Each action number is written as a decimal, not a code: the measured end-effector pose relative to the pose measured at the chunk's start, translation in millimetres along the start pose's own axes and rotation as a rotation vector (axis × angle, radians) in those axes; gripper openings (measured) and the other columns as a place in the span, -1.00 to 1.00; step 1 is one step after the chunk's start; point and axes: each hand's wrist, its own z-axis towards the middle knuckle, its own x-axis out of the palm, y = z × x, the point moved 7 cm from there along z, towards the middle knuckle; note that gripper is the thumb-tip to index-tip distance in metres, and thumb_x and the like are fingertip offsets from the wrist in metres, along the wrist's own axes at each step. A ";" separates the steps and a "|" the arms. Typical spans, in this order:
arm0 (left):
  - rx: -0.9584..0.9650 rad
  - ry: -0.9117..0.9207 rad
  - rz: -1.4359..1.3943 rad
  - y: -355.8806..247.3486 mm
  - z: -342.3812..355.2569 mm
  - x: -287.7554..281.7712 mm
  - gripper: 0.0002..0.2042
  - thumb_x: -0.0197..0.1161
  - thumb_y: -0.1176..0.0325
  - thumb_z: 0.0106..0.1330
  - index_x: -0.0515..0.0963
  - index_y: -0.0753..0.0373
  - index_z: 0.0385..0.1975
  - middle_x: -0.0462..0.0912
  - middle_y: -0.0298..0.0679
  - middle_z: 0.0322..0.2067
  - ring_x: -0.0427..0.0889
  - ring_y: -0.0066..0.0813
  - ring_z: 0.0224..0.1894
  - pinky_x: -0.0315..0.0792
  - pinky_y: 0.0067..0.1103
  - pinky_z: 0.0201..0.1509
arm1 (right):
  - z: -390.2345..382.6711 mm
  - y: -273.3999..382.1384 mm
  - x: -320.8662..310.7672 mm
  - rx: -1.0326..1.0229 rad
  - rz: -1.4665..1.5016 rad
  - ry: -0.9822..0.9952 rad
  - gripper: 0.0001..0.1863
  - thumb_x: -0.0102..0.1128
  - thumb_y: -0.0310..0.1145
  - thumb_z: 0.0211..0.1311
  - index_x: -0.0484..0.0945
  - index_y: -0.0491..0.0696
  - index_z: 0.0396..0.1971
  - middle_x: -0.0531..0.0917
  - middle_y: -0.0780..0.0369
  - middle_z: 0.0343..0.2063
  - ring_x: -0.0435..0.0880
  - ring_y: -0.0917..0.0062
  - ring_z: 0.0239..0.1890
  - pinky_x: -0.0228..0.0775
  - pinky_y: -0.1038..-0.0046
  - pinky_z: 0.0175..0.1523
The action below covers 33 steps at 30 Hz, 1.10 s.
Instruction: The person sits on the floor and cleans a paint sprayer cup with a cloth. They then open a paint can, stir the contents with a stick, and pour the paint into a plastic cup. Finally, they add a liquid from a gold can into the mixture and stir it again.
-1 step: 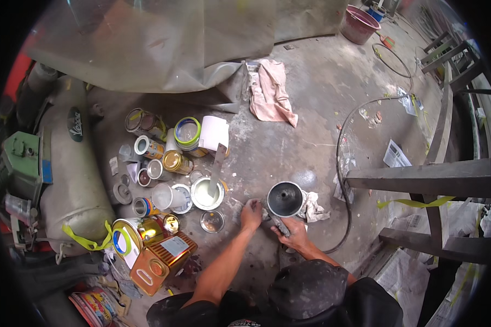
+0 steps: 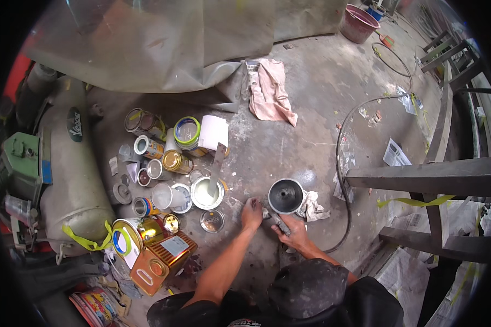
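Observation:
My right hand [image 2: 294, 233] is wrapped round the handle of a spray gun [image 2: 281, 220]. The gun's round cup [image 2: 286, 196] is uncovered, with a dark inside and a raised piece at its centre. Beside the gun's left end, my left hand [image 2: 251, 215] has its fingers curled together. Whatever lies between those fingertips is too small to make out. Left of that hand, a metal lid [image 2: 212, 220] lies on the floor. Beyond it stands an uncovered can of whitish paint [image 2: 202, 198], with a flat metal stirring blade [image 2: 218, 161] leaning in it. A crumpled white cloth [image 2: 313, 207] lies right of the cup.
Several paint cans [image 2: 175, 162] crowd the floor at left, near a rectangular brown tin [image 2: 162, 265] and a grey tank [image 2: 71, 163]. A pink cloth [image 2: 271, 92] lies ahead. A dark hose [image 2: 341, 152] curves along the right, beside a grey metal frame [image 2: 420, 179]. Far off is a maroon tub [image 2: 359, 26].
The cup of the spray gun has shifted very slightly away from me and to the right. Both hands stay nearly where they were.

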 end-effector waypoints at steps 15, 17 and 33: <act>0.969 0.395 0.162 -272.2 -105.1 -85.9 0.07 0.55 -0.29 -0.12 0.23 0.37 0.27 0.57 0.12 -0.01 0.63 0.02 0.03 0.49 -0.25 0.14 | 7.0 63.2 -7.0 0.092 0.110 0.452 -0.49 0.43 -0.31 0.19 0.55 -0.20 0.10 0.72 0.00 -0.20 0.72 0.28 -0.18 0.51 0.32 -0.02; 0.930 0.358 0.188 -272.1 -114.2 -96.5 0.15 0.58 -0.29 -0.20 0.18 0.38 0.30 0.56 0.14 -0.01 0.62 0.07 0.06 0.47 -0.24 0.17 | 8.6 75.9 -2.1 0.150 0.071 0.563 -0.54 0.40 -0.28 0.22 0.55 -0.17 0.06 0.69 0.03 -0.18 0.68 0.30 -0.13 0.47 0.29 0.02; 0.257 -0.815 0.130 -98.1 -269.5 -413.1 -0.87 0.33 0.44 0.34 0.66 0.41 -0.28 0.72 -0.31 -0.42 0.64 -0.60 -0.35 0.52 -0.60 -0.24 | -6.4 -2.9 39.0 0.396 0.154 0.395 -0.63 0.29 -0.14 0.34 0.66 -0.22 -0.25 0.58 0.37 -0.62 0.48 0.69 -0.57 0.36 0.51 -0.42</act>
